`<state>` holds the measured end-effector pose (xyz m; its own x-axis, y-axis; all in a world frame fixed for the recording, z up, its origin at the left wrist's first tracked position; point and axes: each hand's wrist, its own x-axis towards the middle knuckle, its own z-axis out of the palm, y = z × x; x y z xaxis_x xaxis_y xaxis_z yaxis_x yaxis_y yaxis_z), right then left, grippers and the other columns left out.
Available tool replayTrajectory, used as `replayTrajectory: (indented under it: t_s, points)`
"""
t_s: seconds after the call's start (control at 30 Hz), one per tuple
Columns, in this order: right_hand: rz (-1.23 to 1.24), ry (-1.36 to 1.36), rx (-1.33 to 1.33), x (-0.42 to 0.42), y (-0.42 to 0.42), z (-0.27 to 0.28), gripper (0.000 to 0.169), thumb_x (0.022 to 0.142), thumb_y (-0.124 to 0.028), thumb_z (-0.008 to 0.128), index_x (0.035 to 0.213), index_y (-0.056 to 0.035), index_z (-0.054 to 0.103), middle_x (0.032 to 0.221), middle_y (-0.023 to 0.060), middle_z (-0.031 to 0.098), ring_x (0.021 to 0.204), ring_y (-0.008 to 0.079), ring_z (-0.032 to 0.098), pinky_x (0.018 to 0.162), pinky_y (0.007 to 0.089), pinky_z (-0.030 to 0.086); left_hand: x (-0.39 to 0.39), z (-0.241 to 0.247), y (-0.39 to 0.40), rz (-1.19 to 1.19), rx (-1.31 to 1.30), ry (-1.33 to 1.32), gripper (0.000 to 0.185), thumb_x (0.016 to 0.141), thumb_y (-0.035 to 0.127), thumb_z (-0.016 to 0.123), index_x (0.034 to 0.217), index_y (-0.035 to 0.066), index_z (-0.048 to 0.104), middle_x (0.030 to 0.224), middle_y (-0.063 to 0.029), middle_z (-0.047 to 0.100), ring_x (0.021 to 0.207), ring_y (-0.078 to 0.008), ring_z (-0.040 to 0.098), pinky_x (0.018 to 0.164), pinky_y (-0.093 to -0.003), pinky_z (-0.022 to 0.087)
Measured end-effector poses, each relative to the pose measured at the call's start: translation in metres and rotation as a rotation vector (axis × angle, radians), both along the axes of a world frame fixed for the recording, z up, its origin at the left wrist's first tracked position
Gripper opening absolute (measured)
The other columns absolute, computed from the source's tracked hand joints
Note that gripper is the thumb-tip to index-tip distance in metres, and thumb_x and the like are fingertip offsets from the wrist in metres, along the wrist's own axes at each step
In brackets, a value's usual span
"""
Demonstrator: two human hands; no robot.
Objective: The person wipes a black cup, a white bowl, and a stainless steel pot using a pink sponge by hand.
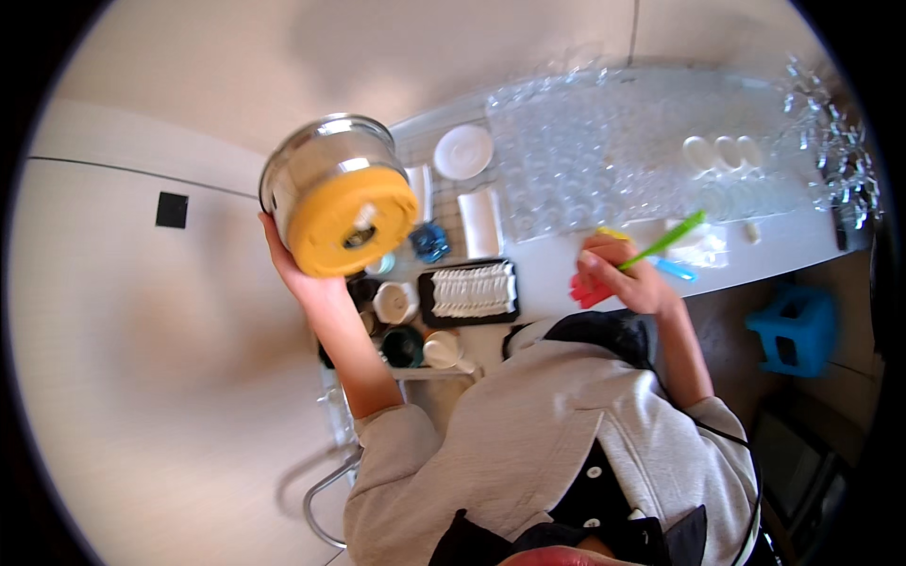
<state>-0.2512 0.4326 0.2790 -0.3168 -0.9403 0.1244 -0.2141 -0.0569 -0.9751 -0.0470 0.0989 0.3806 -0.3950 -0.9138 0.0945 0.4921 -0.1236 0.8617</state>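
Raised at the left, my left hand (304, 279) holds a round stainless steel container (325, 152) with a yellow base or cover (318, 240), a small opening at its middle. At the right, over the table's front edge, my right hand (616, 269) grips a bright green plastic handle (669, 239). Pink bristles or a pink plastic part (589, 291) show below that hand; whether they belong to the green handle I cannot tell. A yellow item (613, 233) and a light blue item (676, 269) lie close by it.
Many clear glasses or plastic cups (559, 156) cover the table's far side. Nearer are a white round dish (463, 151), a white rectangular dish (481, 223), a black tray of white rolled items (471, 291) and several cups. A blue plastic stool (796, 329) stands at the lower right.
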Motion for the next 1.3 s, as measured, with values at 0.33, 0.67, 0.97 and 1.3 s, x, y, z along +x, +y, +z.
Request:
replayTrajectory:
  t_s: [0.33, 0.67, 0.97, 1.3]
  points:
    - [-0.088, -0.020, -0.122, 0.011, -0.024, 0.034, 0.065, 0.100, -0.059, 0.045, 0.086, 0.0025, 0.060, 0.086, 0.0121, 0.052, 0.080, 0.0242, 0.057, 0.073, 0.0385, 0.048, -0.067, -0.104, 0.100, -0.243, 0.211, 0.433, 0.046, 0.101, 0.058, 0.049, 0.100, 0.013, 0.057, 0.099, -0.0017, 0.060, 0.096, -0.0205, 0.053, 0.095, -0.0418, 0.043]
    - [-0.027, 0.027, -0.210, 0.023, -0.020, 0.019, 0.082, 0.089, -0.076, 0.049, 0.099, 0.0041, 0.060, 0.097, 0.0180, 0.056, 0.087, 0.0335, 0.057, 0.076, 0.0438, 0.047, -0.059, -0.066, 0.099, -0.651, -0.337, 0.705, 0.039, 0.102, 0.049, 0.049, 0.077, 0.018, 0.049, 0.062, 0.0079, 0.045, 0.073, -0.0115, 0.033, 0.077, -0.0303, 0.029]
    - [0.231, 0.022, -0.207, 0.024, -0.023, 0.020, 0.090, 0.076, -0.077, 0.066, 0.115, 0.0032, 0.065, 0.124, 0.0264, 0.059, 0.110, 0.0435, 0.058, 0.096, 0.0488, 0.045, -0.041, -0.044, 0.076, -0.874, -0.639, 0.694, 0.034, 0.088, 0.037, 0.064, 0.104, 0.014, 0.044, 0.063, 0.0089, 0.050, 0.071, -0.0127, 0.034, 0.076, -0.0348, 0.029]
    - [0.254, -0.181, 0.285, 0.029, -0.026, 0.049, 0.054, 0.096, -0.049, 0.059, 0.095, 0.0039, 0.067, 0.079, 0.0082, 0.064, 0.077, 0.0172, 0.061, 0.073, 0.0328, 0.047, -0.025, -0.028, 0.091, -0.830, -0.670, 0.357, 0.036, 0.070, 0.030, 0.074, 0.090, 0.005, 0.059, 0.063, 0.0062, 0.044, 0.068, -0.0129, 0.035, 0.065, -0.0315, 0.025]
